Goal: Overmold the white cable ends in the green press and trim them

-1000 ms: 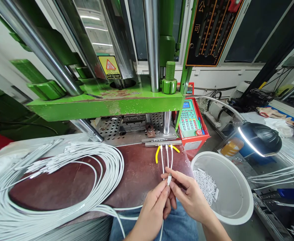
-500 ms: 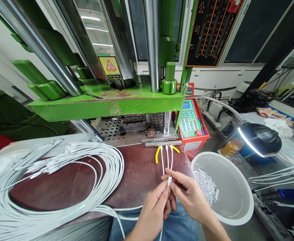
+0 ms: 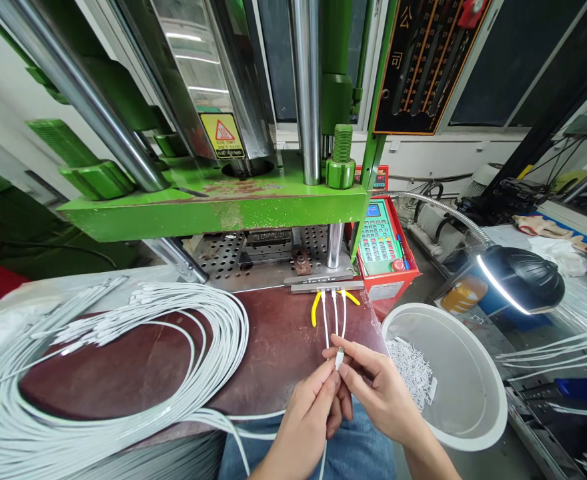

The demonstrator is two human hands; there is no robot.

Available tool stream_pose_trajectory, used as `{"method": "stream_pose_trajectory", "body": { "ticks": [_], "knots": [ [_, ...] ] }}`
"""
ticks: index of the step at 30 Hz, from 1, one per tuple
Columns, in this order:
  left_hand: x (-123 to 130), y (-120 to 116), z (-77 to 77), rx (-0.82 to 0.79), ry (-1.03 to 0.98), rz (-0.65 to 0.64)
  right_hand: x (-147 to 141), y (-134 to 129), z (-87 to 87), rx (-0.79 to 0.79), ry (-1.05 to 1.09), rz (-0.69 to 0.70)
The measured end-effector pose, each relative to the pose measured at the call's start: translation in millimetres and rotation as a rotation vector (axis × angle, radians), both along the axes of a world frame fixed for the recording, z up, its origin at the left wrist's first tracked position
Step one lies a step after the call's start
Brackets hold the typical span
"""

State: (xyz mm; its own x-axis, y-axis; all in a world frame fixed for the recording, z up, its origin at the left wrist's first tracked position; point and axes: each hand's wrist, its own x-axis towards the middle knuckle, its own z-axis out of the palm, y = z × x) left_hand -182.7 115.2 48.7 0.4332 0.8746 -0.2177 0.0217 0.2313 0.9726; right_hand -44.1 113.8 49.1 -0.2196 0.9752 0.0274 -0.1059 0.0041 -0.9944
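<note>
At the lower right of the frame, a round pale bin [image 3: 478, 373] stands beside the table [image 3: 273, 333]. A heap of small white plastic scraps [image 3: 411, 370] lies in its left part, with one longer piece at the heap's right edge; the bin's right part shows bare bottom and wall.

Just left of the bin, at lower centre, both hands pinch a white cable plug [image 3: 339, 359] between fingers and thumbs, its metal tip pointing up. The left hand [image 3: 306, 413] grips its lower end, the right hand [image 3: 381, 393] its upper part, and the two hands touch.

Above them in the frame, three white cables [image 3: 335, 313] run up to a metal bar [image 3: 323, 287] at the table's far edge, next to yellow-handled pliers [image 3: 315, 310]. A big coil of white cables [image 3: 223, 347] covers the lower left. At right centre, a red box [image 3: 393, 283] holds a green keypad panel [image 3: 377, 240] and pens [image 3: 401, 250].
</note>
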Motion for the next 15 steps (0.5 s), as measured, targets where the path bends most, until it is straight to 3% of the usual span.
{"method": "stream_pose_trajectory", "body": {
  "ticks": [8,15],
  "knots": [
    [0.3,0.0,1.3,-0.005,-0.004,-0.003,3.0,0.3,-2.5,0.004,-0.089,-0.022],
    [0.2,1.2,-0.5,0.01,0.006,-0.015,1.0,0.4,0.9,0.019,-0.042,-0.019]
  ]
}}
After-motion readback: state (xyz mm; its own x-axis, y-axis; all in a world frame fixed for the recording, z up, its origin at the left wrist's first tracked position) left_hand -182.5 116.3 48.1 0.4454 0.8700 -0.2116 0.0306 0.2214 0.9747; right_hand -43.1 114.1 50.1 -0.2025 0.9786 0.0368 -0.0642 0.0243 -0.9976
